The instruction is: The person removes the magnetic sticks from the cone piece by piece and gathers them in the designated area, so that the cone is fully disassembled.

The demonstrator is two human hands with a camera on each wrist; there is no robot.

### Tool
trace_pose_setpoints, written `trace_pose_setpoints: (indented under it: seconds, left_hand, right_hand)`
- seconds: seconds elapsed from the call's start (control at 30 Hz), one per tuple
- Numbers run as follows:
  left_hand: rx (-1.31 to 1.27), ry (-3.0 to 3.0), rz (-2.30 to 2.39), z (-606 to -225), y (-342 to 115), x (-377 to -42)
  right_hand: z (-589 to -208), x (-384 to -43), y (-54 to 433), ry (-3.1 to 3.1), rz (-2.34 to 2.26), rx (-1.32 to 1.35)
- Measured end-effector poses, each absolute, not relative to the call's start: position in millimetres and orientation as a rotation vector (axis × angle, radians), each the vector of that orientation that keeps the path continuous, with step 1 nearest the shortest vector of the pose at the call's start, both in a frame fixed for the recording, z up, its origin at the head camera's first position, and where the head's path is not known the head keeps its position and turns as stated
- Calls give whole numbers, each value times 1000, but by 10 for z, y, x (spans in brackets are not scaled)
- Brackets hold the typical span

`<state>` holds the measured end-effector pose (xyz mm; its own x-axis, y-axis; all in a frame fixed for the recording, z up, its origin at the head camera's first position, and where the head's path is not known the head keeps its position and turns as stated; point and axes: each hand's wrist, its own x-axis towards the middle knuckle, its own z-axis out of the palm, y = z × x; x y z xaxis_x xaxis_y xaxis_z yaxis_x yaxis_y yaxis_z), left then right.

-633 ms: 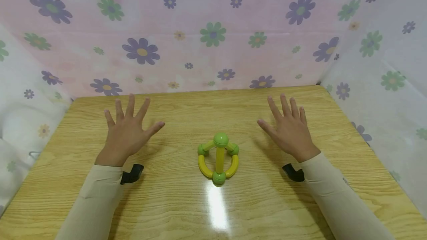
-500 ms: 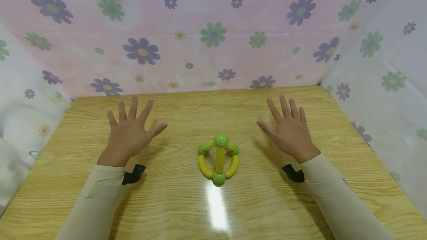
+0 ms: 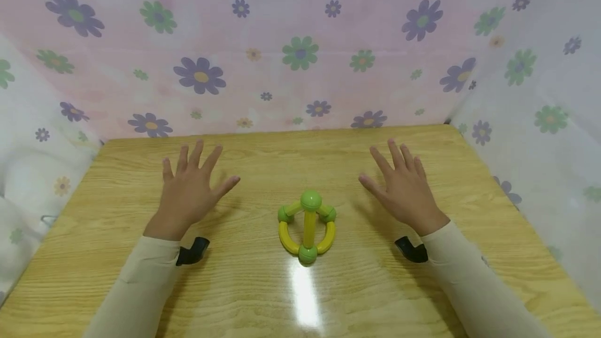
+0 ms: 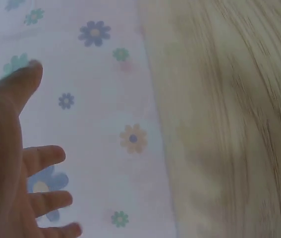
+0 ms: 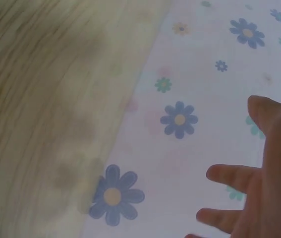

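A yellow and green toy [image 3: 309, 228] of curved yellow bars joined by green balls stands mid-table in the head view. To its left, my left hand [image 3: 188, 192] is held above the table with its fingers spread, touching nothing. My right hand [image 3: 404, 189] is on the other side of the toy, its fingers also apart and the palm facing down and inward. Neither hand touches the toy. The left wrist view has the left thumb and several fingers [image 4: 43, 158] extended, and the right wrist view has the right fingers [image 5: 232, 174] likewise; the toy appears in neither.
The wooden table [image 3: 253, 296] carries a bright light reflection in front of the toy. A flowered cloth [image 3: 300, 20] hangs behind the table and along both sides. On each wrist a black camera mount [image 3: 193, 252] juts inward.
My left hand has moved a little to the right, toward the toy. The right hand has shifted slightly left. The view has tilted slightly, and the toy stays in place.
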<state>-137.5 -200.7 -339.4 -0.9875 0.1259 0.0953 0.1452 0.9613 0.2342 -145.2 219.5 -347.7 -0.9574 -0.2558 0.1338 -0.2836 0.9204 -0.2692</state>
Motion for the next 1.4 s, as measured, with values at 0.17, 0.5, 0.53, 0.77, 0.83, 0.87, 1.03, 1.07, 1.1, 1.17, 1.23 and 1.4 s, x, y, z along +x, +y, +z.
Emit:
trace_pose_setpoints:
  seconds: [0.17,0.5,0.53,0.77,0.83,0.87,1.03,1.07,1.1,1.17,1.23,1.4]
  left_hand:
    - [-345,-2773,-474,-3360,-1803,-1293]
    - [-587,-2639,-779,-3253,-1353,-1087]
    - [-614,-2651,-811,-3251,-1318,-1073]
    - [-785,-2808,-887,-3321,-1123,-1005]
    - [-815,-2839,-875,-3344,-1085,-1006]
    - [-827,-2847,-869,-3354,-1070,-1009]
    - [-868,-2860,-884,-3389,-1022,-1035]
    - [-876,-2861,-893,-3393,-1016,-1038]
    - [-884,-2864,-903,-3396,-1011,-1041]
    - [-904,-2864,-917,-3402,-1001,-1044]
    - [-921,-2863,-927,-3409,-991,-1044]
    - [-975,-2858,-1001,-3434,-954,-1046]
  right_hand:
    - [-3466,-1420,2115,-2843,685,553]
    - [-3284,-1351,1787,-2487,907,792]
    - [-3269,-1342,1743,-2468,924,813]
    - [-3285,-1267,1518,-2436,1168,902]
    - [-3294,-1250,1490,-2441,1211,909]
    - [-3292,-1243,1481,-2445,1227,913]
    - [-3283,-1207,1453,-2474,1316,973]
    - [-3286,-1198,1446,-2480,1331,995]
    - [-3293,-1188,1439,-2486,1341,1020]
    - [-3305,-1170,1423,-2490,1337,1070]
    - [-3317,-1158,1409,-2488,1335,1108]
    - [-3328,-1164,1386,-2479,1326,1184]
